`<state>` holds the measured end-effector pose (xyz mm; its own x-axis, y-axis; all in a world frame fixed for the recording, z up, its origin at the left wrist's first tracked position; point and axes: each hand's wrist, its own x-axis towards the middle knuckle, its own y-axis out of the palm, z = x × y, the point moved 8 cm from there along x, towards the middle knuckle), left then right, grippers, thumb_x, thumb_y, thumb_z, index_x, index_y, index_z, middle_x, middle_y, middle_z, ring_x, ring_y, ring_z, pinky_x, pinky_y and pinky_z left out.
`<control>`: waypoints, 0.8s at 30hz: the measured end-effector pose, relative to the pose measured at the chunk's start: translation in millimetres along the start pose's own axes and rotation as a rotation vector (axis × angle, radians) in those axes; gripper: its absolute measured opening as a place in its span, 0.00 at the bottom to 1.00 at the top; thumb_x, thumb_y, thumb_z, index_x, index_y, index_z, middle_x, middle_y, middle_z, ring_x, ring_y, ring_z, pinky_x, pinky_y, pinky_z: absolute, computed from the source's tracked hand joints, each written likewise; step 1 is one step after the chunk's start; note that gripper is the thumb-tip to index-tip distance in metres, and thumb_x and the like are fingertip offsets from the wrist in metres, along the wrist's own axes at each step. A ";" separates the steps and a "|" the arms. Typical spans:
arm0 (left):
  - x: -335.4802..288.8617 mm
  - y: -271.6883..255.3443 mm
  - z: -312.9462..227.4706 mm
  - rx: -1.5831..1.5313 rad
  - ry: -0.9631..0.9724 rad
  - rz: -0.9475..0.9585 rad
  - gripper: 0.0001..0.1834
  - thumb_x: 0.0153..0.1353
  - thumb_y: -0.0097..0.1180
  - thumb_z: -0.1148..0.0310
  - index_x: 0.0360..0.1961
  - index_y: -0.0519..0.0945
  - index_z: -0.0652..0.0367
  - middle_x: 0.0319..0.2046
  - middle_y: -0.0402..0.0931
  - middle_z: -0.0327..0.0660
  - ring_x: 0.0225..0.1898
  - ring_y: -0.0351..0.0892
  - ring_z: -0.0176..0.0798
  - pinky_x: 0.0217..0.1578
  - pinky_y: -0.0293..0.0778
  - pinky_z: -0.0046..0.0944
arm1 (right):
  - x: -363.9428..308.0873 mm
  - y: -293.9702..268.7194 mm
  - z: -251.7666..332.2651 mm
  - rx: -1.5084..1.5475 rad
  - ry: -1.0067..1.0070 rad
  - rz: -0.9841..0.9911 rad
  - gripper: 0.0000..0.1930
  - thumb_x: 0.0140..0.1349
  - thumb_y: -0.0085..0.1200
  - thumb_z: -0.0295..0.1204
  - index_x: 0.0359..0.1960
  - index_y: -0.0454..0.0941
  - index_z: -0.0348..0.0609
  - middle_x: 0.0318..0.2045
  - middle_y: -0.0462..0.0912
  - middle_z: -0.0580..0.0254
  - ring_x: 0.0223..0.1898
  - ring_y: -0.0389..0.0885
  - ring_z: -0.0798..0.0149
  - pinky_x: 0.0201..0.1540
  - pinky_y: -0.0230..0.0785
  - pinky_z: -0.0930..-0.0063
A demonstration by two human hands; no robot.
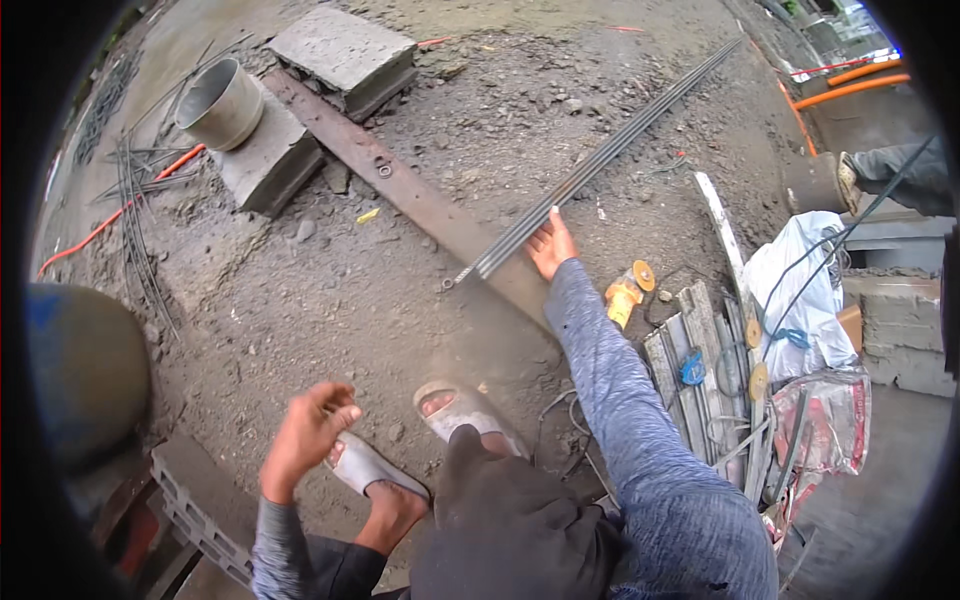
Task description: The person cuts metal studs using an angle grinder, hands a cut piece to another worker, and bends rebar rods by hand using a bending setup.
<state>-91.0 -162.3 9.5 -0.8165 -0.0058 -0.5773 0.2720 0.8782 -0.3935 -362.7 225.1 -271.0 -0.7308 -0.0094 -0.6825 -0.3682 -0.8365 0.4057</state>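
My right hand (553, 248) reaches forward to a bundle of thin steel rods (628, 140), its thumb against them and its fingers curling beneath. The rods slant away toward the far right. One rod near me ends in a small ring. Under their near end runs a long brown metal bar (425, 205) with a ring-like piece on it. My left hand (312, 430) hangs above my left sandal, fingers loosely bent and apart from the thumb, holding nothing. A yellow angle grinder (626, 292) lies to the right of my right forearm.
Concrete blocks (340, 45) and a grey pipe piece (222, 105) stand far left. More thin rods (135, 200) lie there. At right are wooden strips (700, 320), a blue tape measure (692, 367), a white sack (795, 285) and another person's boot (820, 183). A rounded drum-like object (85, 370) is at left.
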 end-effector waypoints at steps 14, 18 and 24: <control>54.3 7.1 -2.7 -0.221 0.133 -0.265 0.20 0.66 0.61 0.65 0.51 0.79 0.73 0.42 0.85 0.54 0.43 0.85 0.44 0.46 0.79 0.41 | -64.4 56.2 -19.0 0.139 -0.152 -0.083 0.17 0.79 0.38 0.41 0.41 0.70 0.40 0.36 0.80 0.54 0.37 0.82 0.55 0.46 0.79 0.50; 119.6 49.1 -105.8 -0.099 0.315 -0.144 0.24 0.66 0.60 0.59 0.52 0.79 0.72 0.44 0.83 0.58 0.48 0.84 0.49 0.49 0.77 0.43 | -142.5 94.2 -68.6 0.143 -0.047 0.096 0.15 0.79 0.38 0.40 0.42 0.69 0.40 0.37 0.80 0.55 0.37 0.82 0.57 0.45 0.78 0.53; 185.1 110.8 -12.6 0.121 0.018 0.121 0.26 0.63 0.64 0.53 0.42 0.83 0.72 0.27 0.83 0.52 0.31 0.84 0.45 0.36 0.78 0.45 | -297.6 143.5 -201.4 -0.158 0.569 0.083 0.18 0.76 0.48 0.40 0.56 0.71 0.39 0.51 0.79 0.60 0.52 0.79 0.64 0.54 0.72 0.66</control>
<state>-218.4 -60.0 -131.9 -0.7830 0.1063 -0.6129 0.4273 0.8079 -0.4058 -82.3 -2.5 -132.1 -0.3147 -0.3336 -0.8886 -0.2009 -0.8916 0.4059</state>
